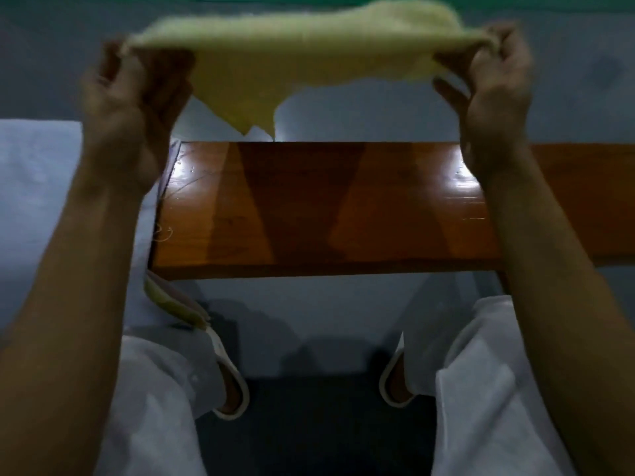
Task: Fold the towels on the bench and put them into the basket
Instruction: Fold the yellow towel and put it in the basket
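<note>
Left hand (130, 97), right hand (494, 87): towel (292, 53) corners are being pinched.
Risk: a thinly pinched corner could be dropped beyond the table (309, 207).

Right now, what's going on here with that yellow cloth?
A person holds a yellow towel stretched in the air above the wooden bench. The left hand grips one end and the right hand the other. One corner sags down in the middle, so it is not folded yet. Another yellowish cloth hangs by the bench's near left corner.
</note>
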Demonstrator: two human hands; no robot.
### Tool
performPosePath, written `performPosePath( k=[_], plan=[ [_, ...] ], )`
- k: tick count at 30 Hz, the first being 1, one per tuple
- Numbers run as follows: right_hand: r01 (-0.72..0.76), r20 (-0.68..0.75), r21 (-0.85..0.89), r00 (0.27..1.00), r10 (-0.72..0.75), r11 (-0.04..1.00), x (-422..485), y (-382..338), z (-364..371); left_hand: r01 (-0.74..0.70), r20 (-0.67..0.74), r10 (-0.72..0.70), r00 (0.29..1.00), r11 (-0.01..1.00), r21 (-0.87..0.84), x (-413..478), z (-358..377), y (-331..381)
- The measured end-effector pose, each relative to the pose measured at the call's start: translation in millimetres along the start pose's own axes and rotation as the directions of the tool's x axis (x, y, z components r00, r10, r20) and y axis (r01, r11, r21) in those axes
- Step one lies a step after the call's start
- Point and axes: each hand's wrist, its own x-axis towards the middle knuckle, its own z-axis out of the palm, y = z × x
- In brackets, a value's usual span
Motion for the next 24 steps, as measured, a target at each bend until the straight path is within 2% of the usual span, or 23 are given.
performPosePath(
  k=[2,4,7,9,11,13,15,17,19,20,21,23,24],
  plan=[
    [-0.101,-0.082,-0.168,0.993,0.088,0.981,-16.4,20.3,-7.6,0.071,-0.018,-0.07,0.997,0.996,0.052,-15.6,1.2,0.2],
    [-0.172,-0.075,-0.374,0.985,0.155,0.911,-24.8,38.1,-21.2,0.1,-0.025,-0.097,0.995,0.941,0.323,-32.8,1.7,-4.1],
    [-0.154,0.076,-0.672,0.958,0.275,0.724,-31.3,44.2,-42.1,0.047,0.082,-0.145,0.986,0.712,0.701,-52.4,-10.3,-4.8],
    [-0.142,0.151,-0.743,0.916,0.371,0.654,-39.1,41.5,-49.0,-0.032,0.169,-0.214,0.962,0.529,0.848,-61.6,-21.5,-4.2],
    [-0.223,0.218,-0.751,0.805,0.552,0.622,-47.8,39.8,-53.5,-0.031,0.191,-0.35,0.917,0.414,0.91,-68.5,-33.1,-8.0],
    [-0.237,0.292,-0.794,0.659,0.693,0.56,-51.2,37.3,-59.4,0.028,0.179,-0.478,0.86,0.394,0.919,-71.8,-39.7,-9.8],
    [-0.192,0.34,-0.843,0.535,0.774,0.503,-51.7,35.0,-66.0,0.05,0.192,-0.585,0.788,0.372,0.927,-71.2,-42.4,-9.4],
    [-0.192,0.37,-0.85,0.446,0.815,0.491,-53.1,34.1,-70.9,0.06,0.228,-0.728,0.647,0.346,0.936,-69.7,-42.0,-8.2],
    [-0.182,0.381,-0.867,0.357,0.853,0.463,-53.6,33.2,-74.3,0.095,0.255,-0.857,0.448,0.33,0.939,-69.9,-39.3,-5.2],
    [-0.165,0.385,-0.879,0.308,0.87,0.448,-54.0,30.7,-75.8,0.113,0.263,-0.891,0.369,0.324,0.939,-70.3,-38.3,-2.6],
    [-0.147,0.39,-0.888,0.263,0.882,0.437,-55.0,28.2,-76.0,0.114,0.272,-0.908,0.319,0.321,0.94,-70.5,-38.1,1.0],
    [-0.138,0.4,-0.893,0.189,0.897,0.428,-56.5,23.7,-76.5,0.102,0.279,-0.913,0.296,0.321,0.941,-69.3,-36.9,6.4],
    [-0.15,0.402,-0.891,0.179,0.898,0.429,-56.3,22.8,-76.5,0.107,0.275,-0.899,0.341,0.328,0.939,-68.1,-34.0,8.0]
  ],
)
